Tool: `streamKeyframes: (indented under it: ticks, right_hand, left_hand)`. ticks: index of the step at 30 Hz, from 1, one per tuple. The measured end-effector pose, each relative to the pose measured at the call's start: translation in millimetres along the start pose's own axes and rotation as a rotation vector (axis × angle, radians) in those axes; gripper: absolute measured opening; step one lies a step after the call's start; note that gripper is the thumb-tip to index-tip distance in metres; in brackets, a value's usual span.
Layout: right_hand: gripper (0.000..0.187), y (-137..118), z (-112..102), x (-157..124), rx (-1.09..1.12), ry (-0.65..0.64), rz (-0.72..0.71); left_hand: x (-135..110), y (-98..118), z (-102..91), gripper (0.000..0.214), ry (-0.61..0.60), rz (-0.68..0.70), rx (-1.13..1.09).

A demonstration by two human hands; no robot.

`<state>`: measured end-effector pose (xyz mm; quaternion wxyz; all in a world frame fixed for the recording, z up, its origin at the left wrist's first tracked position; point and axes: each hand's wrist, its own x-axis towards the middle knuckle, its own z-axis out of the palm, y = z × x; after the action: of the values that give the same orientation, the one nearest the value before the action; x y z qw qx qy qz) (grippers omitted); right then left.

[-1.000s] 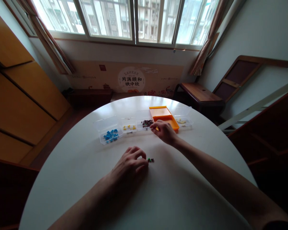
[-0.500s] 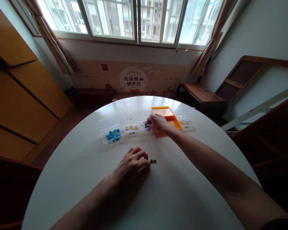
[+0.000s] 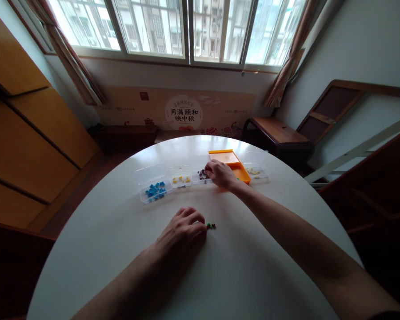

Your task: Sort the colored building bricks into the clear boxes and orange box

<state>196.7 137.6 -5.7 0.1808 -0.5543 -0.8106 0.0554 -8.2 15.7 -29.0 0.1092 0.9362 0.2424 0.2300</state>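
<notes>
Resting on the white round table, my left hand has its fingers curled and closed. Right at its fingertips are tiny green and brown pieces, which look like building bricks; what the fingers grip is hidden. My right hand reaches over a clear plastic box of small dark brown pieces. Its thumb and fingers are closed together at those pieces, and anything between them is too small to make out. Partly behind the right hand stands an open orange box.
Left of the dark pieces sit a clear box with small yellow pieces and an open clear box with blue pieces. Another clear box, with pale yellow pieces, is right of the orange one. A wooden chair stands beyond the table.
The whole view has shifted slightly. My right hand stays over the dark brown pieces, with only a small change in pose. The left hand keeps its place beside the green and brown pieces.
</notes>
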Motion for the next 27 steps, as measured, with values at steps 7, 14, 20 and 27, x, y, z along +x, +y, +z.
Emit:
streamKeyframes:
  ticks: [7,14,20,27]
  right_hand:
    - [0.018,46,-5,-30,0.277,0.342,0.166]
    - [0.024,58,-3,-61,0.585,0.382,0.252]
    - [0.022,9,1,-103,0.794,0.131,0.108]
    - [0.019,-31,-6,-121,0.880,-0.115,-0.001]
  left_hand:
    - [1,5,0.5,0.012,0.061,-0.021,-0.031]
    - [1,3,2.1,0.010,0.226,-0.057,-0.033]
    - [5,8,2.1,0.007,0.309,-0.064,-0.048]
    - [6,9,3.3,0.004,0.394,-0.071,-0.046]
